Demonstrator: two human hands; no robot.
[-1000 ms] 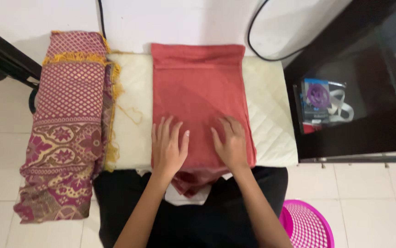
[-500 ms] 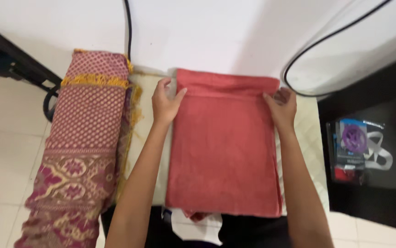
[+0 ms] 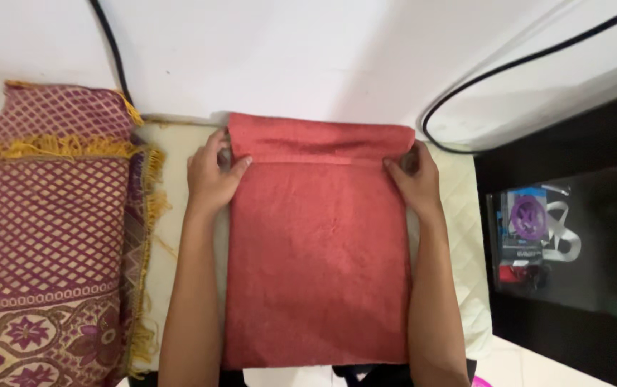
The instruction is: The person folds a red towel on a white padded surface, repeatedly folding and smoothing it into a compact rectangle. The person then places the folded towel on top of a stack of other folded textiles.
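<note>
A folded red cloth (image 3: 315, 258) lies flat on a cream quilted pad (image 3: 459, 208). My left hand (image 3: 211, 175) grips its far left corner, thumb on top, fingers tucked under the edge. At the far right corner, my right hand (image 3: 412, 179) pinches the cloth the same way. Both forearms run along the cloth's long sides.
A folded maroon and gold patterned fabric with yellow fringe (image 3: 50, 229) lies to the left. A white wall with black cables (image 3: 509, 64) is behind. To the right stands a dark glass cabinet (image 3: 573, 236) holding a small packet with a purple disc (image 3: 527, 218).
Both hands went from pressing the cloth's near end to its far corners, where they now pinch the edge. The camera leaned forward and shifted right.
</note>
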